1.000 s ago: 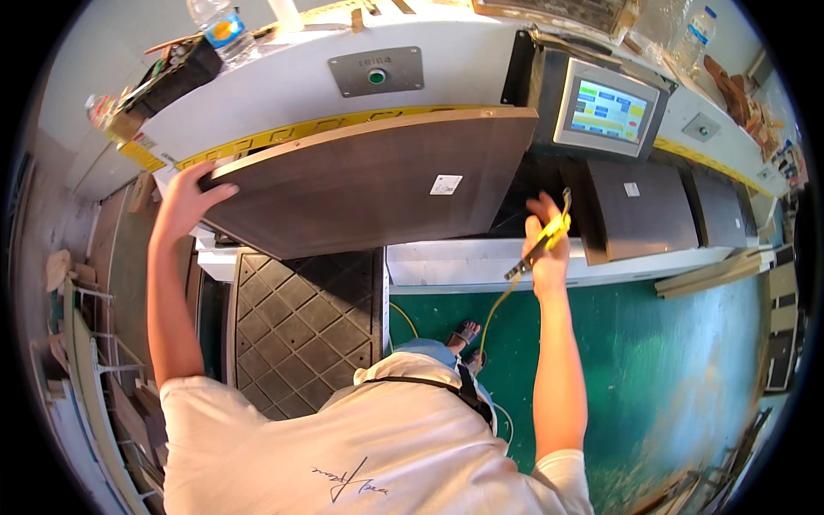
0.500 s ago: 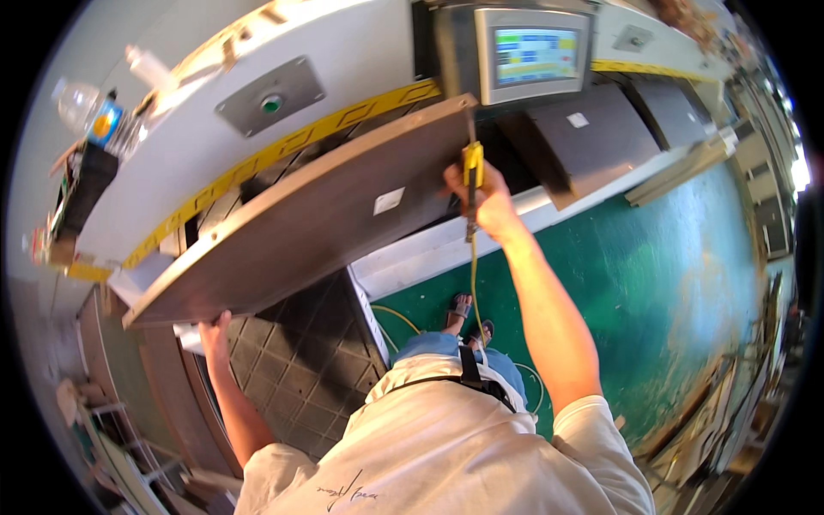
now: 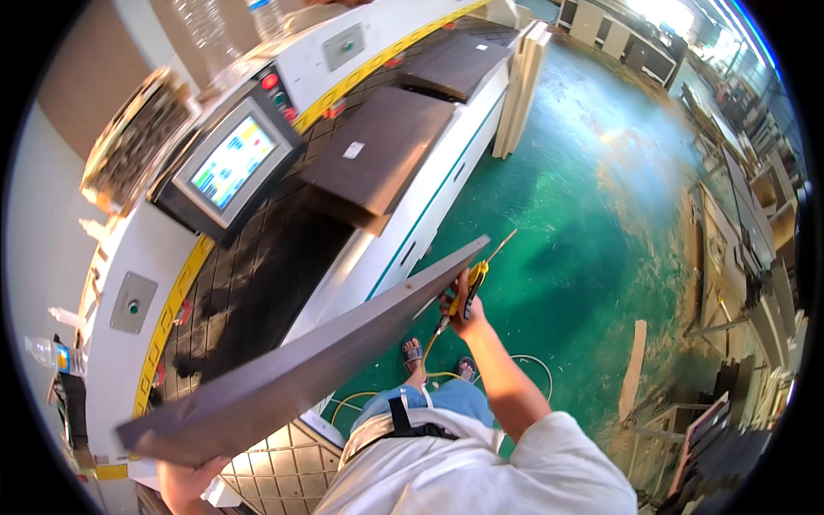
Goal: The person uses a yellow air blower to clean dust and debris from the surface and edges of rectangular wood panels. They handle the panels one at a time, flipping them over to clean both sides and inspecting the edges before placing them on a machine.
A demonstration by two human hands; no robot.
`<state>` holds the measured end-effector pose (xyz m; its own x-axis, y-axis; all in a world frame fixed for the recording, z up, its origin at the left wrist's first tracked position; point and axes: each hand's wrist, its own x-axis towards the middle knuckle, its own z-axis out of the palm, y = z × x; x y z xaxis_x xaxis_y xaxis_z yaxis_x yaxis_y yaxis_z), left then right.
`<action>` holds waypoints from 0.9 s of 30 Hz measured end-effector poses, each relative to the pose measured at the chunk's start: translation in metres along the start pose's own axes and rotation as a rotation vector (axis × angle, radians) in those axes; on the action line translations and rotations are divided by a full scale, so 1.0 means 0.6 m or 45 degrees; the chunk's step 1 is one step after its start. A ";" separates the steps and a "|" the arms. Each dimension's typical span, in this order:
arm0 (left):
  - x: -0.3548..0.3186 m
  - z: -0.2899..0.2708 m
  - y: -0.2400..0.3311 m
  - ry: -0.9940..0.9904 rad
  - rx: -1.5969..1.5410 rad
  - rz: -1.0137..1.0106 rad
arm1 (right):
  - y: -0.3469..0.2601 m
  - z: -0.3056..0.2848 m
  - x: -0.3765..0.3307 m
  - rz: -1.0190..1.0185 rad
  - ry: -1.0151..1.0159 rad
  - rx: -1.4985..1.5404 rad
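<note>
A long dark grey-brown board [image 3: 292, 390], tilted on its edge, slants in front of me from the lower left up toward the right. My left hand [image 3: 190, 482] grips it at its near left end, the fingers partly hidden by the board. In my right hand [image 3: 466, 311] is a yellow and black air blow gun [image 3: 481, 273], its thin nozzle pointing up and away to the right. That hand is also against the board's far end; whether its fingers grip the board too I cannot tell. A yellow air hose [image 3: 427, 354] runs down from the gun toward my feet.
Two dark brown panels [image 3: 382, 150] lie on the white machine's conveyor [image 3: 257, 275], beside a control screen [image 3: 230, 163]. Pale boards [image 3: 520, 94] lean at the machine's far end. Hose loops lie on the green floor [image 3: 558, 257]. Stacked boards [image 3: 747, 232] line the right side.
The board has swung off the machine's edge toward the right and nearer to me, with both hands on it. My view has turned right. The blow gun has moved with my right hand.
</note>
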<state>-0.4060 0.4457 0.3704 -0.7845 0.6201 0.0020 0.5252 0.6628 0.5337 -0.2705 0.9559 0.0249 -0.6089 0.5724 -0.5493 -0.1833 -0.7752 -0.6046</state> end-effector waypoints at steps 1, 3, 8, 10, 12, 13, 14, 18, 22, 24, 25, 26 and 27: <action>0.059 0.026 0.062 -0.036 0.195 0.146 | -0.011 -0.057 0.013 -0.022 0.014 0.012; 0.135 0.050 0.164 -0.745 0.475 -0.077 | 0.011 -0.115 0.031 0.039 -0.025 0.018; 0.333 0.374 0.290 -0.863 0.510 0.373 | 0.039 -0.447 0.046 -0.045 0.163 -0.778; 0.370 0.526 0.229 -0.882 0.532 0.344 | 0.066 -0.536 -0.022 -0.192 0.243 -1.667; 0.384 0.649 0.176 -0.904 0.411 0.280 | 0.071 -0.620 -0.133 0.054 0.310 -1.671; 0.389 0.711 0.131 -0.948 0.414 0.283 | 0.071 -0.673 -0.191 0.241 0.332 -1.738; 0.400 0.782 0.091 -0.957 0.455 0.243 | 0.080 -0.731 -0.257 0.233 0.417 -1.822; 0.434 0.945 0.037 -1.009 0.549 0.028 | 0.125 -0.831 -0.505 0.519 0.894 -0.819; 0.444 1.013 -0.014 -1.053 0.617 -0.120 | 0.131 -0.759 -0.619 0.790 1.089 -0.647; 0.452 1.031 -0.046 -1.067 0.612 -0.163 | 0.120 -0.691 -0.631 0.923 1.127 -0.650; 0.448 1.038 -0.065 -1.052 0.606 -0.206 | 0.115 -0.657 -0.631 0.945 1.131 -0.579; 0.462 1.053 -0.086 -1.067 0.601 -0.218 | 0.120 -0.627 -0.610 0.950 1.132 -0.500; 0.467 1.066 -0.112 -1.019 0.600 -0.187 | 0.120 -0.597 -0.589 0.982 1.142 -0.517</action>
<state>-0.4506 0.8432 -0.2056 -0.4855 0.5048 -0.7138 0.6558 0.7502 0.0845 0.2082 0.7934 -0.0313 0.3174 0.1102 -0.9419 0.3353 -0.9421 0.0027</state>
